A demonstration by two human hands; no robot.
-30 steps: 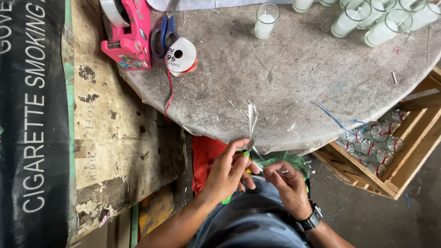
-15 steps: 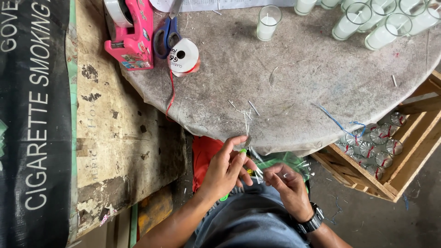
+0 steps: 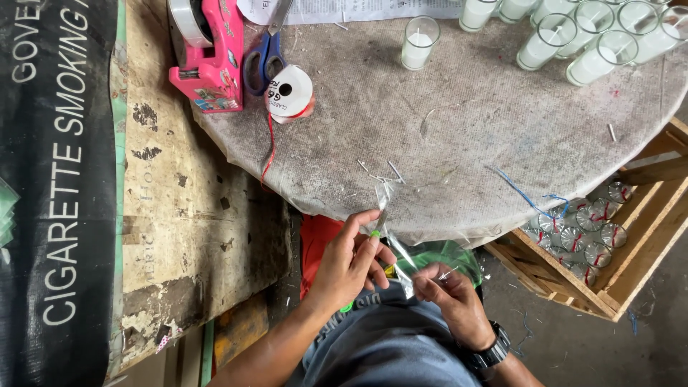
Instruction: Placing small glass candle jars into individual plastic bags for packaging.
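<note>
My left hand [image 3: 349, 259] pinches a strip of clear plastic wrap [image 3: 390, 228] that runs up to the edge of the round grey table [image 3: 473, 136]. My right hand [image 3: 448, 295], with a black watch on its wrist, grips the lower end of the same wrap over my lap. A small green bit shows at my left fingertips. A spool of red ribbon [image 3: 289, 93] lies on the table's left side, its red tail hanging over the edge.
A pink tape dispenser [image 3: 208, 61] and blue-handled scissors [image 3: 264, 54] lie by the spool. Several glass candles [image 3: 566, 36] stand along the far edge. A wooden crate [image 3: 631, 244] with wrapped candles sits at right. A worn board [image 3: 186, 215] and black banner lie left.
The view has shifted slightly. The clear wrap has been pulled down from over the table edge and is now stretched between both hands above my lap.
</note>
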